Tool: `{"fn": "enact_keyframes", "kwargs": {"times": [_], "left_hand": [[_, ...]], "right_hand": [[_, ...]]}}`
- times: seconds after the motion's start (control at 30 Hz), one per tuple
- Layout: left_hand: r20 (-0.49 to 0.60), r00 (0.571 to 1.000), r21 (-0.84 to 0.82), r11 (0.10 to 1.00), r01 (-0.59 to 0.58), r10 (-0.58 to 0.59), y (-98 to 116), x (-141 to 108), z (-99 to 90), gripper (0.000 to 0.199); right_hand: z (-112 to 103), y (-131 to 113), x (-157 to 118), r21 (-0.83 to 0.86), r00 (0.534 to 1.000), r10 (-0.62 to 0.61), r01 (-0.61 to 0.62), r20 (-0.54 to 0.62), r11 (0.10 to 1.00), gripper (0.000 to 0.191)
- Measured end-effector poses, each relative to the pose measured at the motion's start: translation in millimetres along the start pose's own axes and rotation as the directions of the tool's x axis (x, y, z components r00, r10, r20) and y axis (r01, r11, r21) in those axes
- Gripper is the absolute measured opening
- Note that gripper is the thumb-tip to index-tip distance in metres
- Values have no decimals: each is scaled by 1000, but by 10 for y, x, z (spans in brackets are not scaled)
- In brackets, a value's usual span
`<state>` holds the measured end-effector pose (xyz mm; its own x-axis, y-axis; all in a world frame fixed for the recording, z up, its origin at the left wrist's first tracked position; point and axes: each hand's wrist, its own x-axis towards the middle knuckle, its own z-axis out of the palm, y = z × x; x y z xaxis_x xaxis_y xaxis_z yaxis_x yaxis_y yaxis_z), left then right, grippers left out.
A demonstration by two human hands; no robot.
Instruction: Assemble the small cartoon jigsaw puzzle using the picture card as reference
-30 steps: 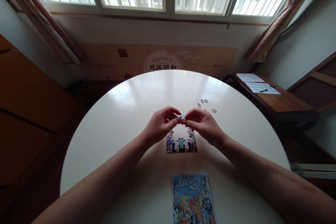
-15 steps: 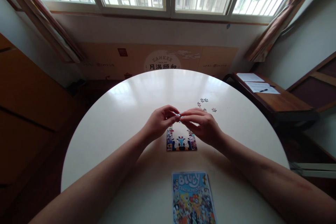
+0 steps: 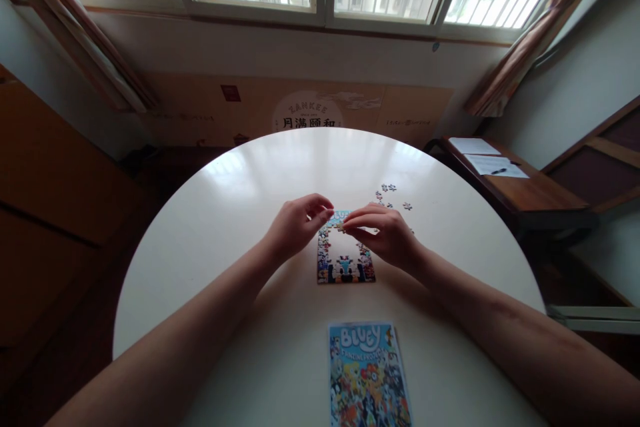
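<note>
A partly assembled jigsaw puzzle [image 3: 346, 271] lies on the white round table, with a bare patch in its middle. Over the puzzle's upper part, my right hand [image 3: 384, 232] pinches a small puzzle piece [image 3: 341, 228] between thumb and fingertips. My left hand [image 3: 299, 225] hovers at the puzzle's upper left edge; its thumb and fingers are curved and a little apart, and nothing shows between them. Several loose puzzle pieces [image 3: 407, 206] lie beyond my right hand, some partly hidden by it.
A colourful "Bluey" picture card [image 3: 369, 373] lies on the white table [image 3: 225, 213] nearer to me. To the right stands a wooden side table [image 3: 545, 195] with papers [image 3: 493, 165] and a pen. A printed box panel [image 3: 190, 103] leans under the window.
My hands were together at the puzzle's top; the left has drawn away to the left. My right hand has come down slightly with the piece, uncovering the puzzle's top edge.
</note>
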<state>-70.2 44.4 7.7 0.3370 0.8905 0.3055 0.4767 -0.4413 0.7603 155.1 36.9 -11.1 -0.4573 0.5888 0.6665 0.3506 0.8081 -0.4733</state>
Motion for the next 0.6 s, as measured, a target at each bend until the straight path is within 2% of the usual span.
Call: {"fn": "enact_keyframes", "kwargs": {"times": [0.07,0.17,0.3,0.6], "left_hand": [[-50,998,200,979,-26,37,-50,16,-72,14],[14,998,345,936,-65,64,-117,26,-126,12],[109,992,414,904,-102,62,-155,7,-87,12],[191,980,456,880,-135,51,-197,3,-44,18]], "right_hand": [[52,32,-9,-37,999,36,-36,-1,999,9],[128,74,-20,-90,996,88,-85,28,992,9],[193,91,-31,-149,989,117,-103,87,983,10],[264,76,-29,-247,983,126,-90,136,965,12]]}}
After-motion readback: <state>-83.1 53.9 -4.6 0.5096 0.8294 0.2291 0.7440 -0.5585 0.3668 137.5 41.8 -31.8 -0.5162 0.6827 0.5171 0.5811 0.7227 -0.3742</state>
